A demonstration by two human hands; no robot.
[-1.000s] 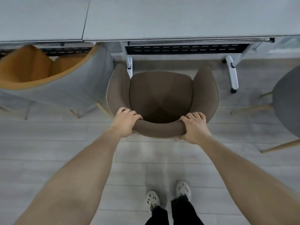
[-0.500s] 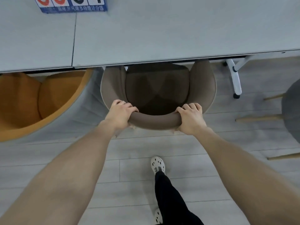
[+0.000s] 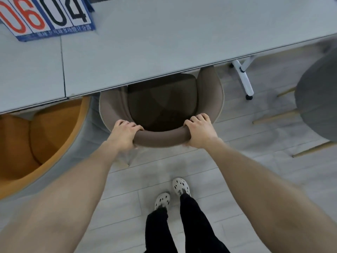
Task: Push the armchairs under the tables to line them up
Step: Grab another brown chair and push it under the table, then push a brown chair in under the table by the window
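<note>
The left hand (image 3: 124,133) and right hand (image 3: 199,132) still grip the armchair (image 3: 162,139) by its back. Ahead of them, its seat has slid partly under the tabletop (image 3: 164,42), so it looks nearly lined up.

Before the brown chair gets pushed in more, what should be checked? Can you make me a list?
1. Both hands on the chair: the left hand and right hand grip the back rim of the brown chair. Ok.
2. Chair aimed under the table: its front sits beneath the table's edge. Ok.
3. Gap to the orange chair: it is very close on the left; whether they touch, cannot tell.
4. White table leg: it stands apart from the brown chair's right side. Ok.
5. Space further under the table: hidden by the table. Cannot tell.
</note>
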